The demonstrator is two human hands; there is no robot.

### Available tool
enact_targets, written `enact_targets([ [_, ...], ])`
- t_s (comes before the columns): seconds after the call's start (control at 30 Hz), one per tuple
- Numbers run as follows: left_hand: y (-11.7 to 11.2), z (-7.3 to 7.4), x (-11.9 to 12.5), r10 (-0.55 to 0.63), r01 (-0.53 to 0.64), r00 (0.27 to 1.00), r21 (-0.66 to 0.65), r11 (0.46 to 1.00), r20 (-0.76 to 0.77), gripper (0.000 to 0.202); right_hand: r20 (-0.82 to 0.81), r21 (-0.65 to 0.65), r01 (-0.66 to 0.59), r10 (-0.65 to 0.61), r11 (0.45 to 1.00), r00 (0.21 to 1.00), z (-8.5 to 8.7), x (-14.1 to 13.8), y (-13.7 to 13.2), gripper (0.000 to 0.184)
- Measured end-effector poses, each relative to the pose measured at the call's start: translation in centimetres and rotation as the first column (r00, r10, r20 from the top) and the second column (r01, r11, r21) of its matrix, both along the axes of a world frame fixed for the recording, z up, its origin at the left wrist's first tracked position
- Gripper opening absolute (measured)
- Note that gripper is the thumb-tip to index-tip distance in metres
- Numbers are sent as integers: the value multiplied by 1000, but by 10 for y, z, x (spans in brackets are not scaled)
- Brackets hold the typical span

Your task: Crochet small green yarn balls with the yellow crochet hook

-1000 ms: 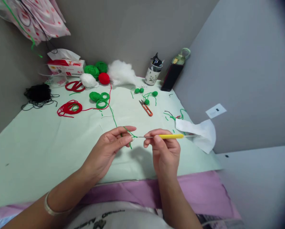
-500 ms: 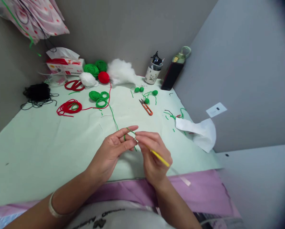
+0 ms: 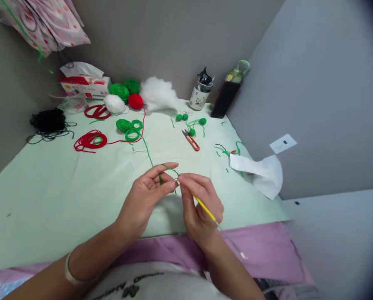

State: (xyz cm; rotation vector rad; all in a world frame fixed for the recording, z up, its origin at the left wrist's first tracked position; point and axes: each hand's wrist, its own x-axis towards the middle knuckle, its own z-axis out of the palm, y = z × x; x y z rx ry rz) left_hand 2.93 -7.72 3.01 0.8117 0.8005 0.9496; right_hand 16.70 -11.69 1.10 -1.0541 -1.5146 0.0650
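My left hand (image 3: 151, 187) pinches green yarn (image 3: 149, 155) between thumb and fingers, with a strand wrapped over the raised index finger. The strand runs back across the cloth to a small green yarn bundle (image 3: 123, 125). In my right hand (image 3: 201, 200) is a crochet hook (image 3: 206, 208) with a yellow grip, held like a pen. Its tip meets the yarn at the left fingertips; the fingers hide the exact stitch. Green rings (image 3: 132, 134) lie beside the bundle.
Orange thread snips (image 3: 191, 141) lie beyond my hands, near small green crocheted balls (image 3: 202, 121). Red yarn (image 3: 91, 141), black yarn (image 3: 50, 121) and red scissors (image 3: 98, 111) are at left. White stuffing (image 3: 159, 95), a pen jar (image 3: 200, 96) and a bottle (image 3: 226, 93) stand along the wall.
The crochet hook has turned in my right hand, its back end now pointing lower toward me. My left index finger has shifted slightly up and left with the yarn.
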Motion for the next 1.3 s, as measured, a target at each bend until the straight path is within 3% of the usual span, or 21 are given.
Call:
enact_targets([
  [0.1, 2, 2, -2, 3, -2, 1000, 34, 999, -26, 34, -240, -122, -152, 119, 981, 964, 2, 4, 3, 29],
  [0.23, 5, 5, -7, -114, 115, 993, -57, 992, 14, 33, -678, -178, -470, 238, 865, 695, 3, 12, 11, 13],
  [0.33, 7, 6, -11, -181, 182, 983, -81, 980, 27, 31, -788, -170, -589, 250, 790, 563, 5, 15, 16, 15],
  [0.4, 7, 8, -12, -176, 176, 984, -63, 982, 2, 29, -764, -171, -586, 269, 792, 587, 6, 17, 15, 18],
  [0.47, 7, 9, -12, -134, 133, 991, -25, 991, -30, 27, -662, -181, -517, 285, 837, 693, 8, 18, 12, 17],
  [0.53, 6, 10, -12, -86, 87, 995, 15, 996, -50, 30, -441, -159, -386, 285, 909, 851, 8, 19, 7, 17],
  [0.6, 5, 10, -11, -61, 62, 997, 31, 998, -43, 36, -99, -103, -224, 214, 969, 972, 8, 20, 2, 22],
  [0.67, 5, 10, -10, -67, 67, 998, 17, 998, -10, 41, 230, -20, -105, 106, 994, 967, 7, 20, -2, 32],
  [0.73, 5, 10, -11, -100, 100, 994, -16, 995, 35, 42, 380, 31, -53, 37, 998, 924, 6, 19, -3, 41],
  [0.8, 6, 11, -12, -142, 145, 988, -54, 988, 59, 42, 332, 30, -83, 68, 996, 941, 6, 20, -2, 41],
  [0.9, 8, 12, -13, -154, 155, 988, -79, 985, 25, 42, 11, -51, -196, 197, 979, 980, 8, 22, 2, 28],
  [1.0, 9, 11, -14, -113, 112, 993, -37, 993, -30, 39, -373, -110, -327, 266, 939, 889, 11, 24, 7, 17],
  [1.07, 8, 10, -14, -96, 96, 994, 2, 995, -51, 37, -502, -127, -408, 297, 904, 812, 11, 24, 9, 16],
  [1.13, 6, 8, -12, -81, 83, 995, 32, 996, -59, 37, -492, -146, -431, 313, 891, 813, 10, 21, 9, 15],
  [1.23, 3, 6, -9, -63, 65, 996, 45, 997, -58, 37, -344, -155, -348, 280, 924, 896, 10, 15, 7, 15],
  [1.3, 2, 6, -9, -71, 73, 996, 43, 996, -53, 37, -310, -141, -334, 278, 932, 909, 9, 13, 7, 17],
])
